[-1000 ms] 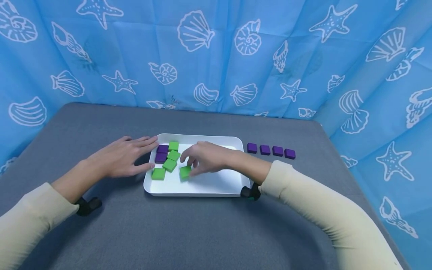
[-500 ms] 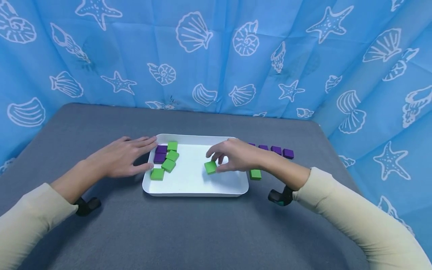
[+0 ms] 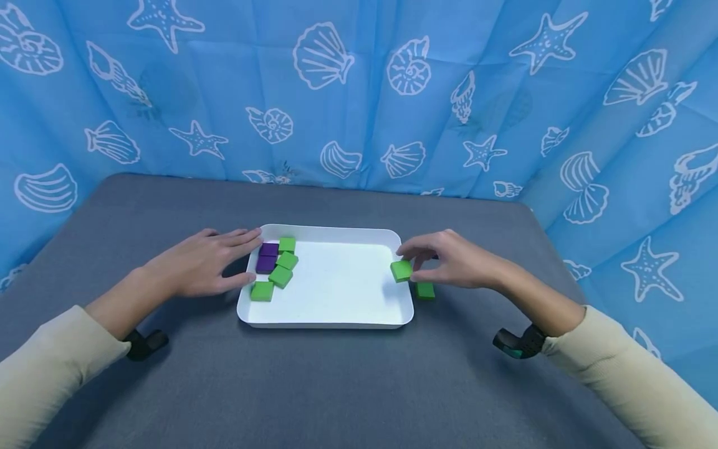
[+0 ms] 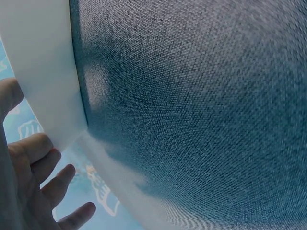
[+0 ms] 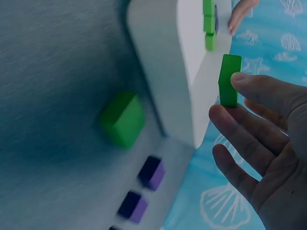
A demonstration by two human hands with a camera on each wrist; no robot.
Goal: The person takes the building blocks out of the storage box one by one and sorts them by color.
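My right hand point(image 3: 449, 262) pinches a green square block point(image 3: 401, 270) between thumb and fingers, over the right rim of the white tray point(image 3: 336, 284). In the right wrist view the held block point(image 5: 230, 79) stands on edge beside the thumb tip. My left hand point(image 3: 207, 262) rests with straight fingers at the tray's left rim, and the left wrist view shows its fingers against the tray wall point(image 4: 45, 62). Several green blocks point(image 3: 280, 275) and two purple blocks point(image 3: 266, 264) lie in the tray's left part.
Another green block point(image 3: 425, 291) lies on the grey table point(image 3: 359, 386) just right of the tray. Purple blocks point(image 5: 152, 172) sit in a row beyond it, hidden behind my right hand in the head view. A blue shell-print curtain point(image 3: 359, 93) hangs behind the table.
My right hand has taken the green block from the tray's left-middle and carried it right to the right rim. My left hand stays at the left rim.
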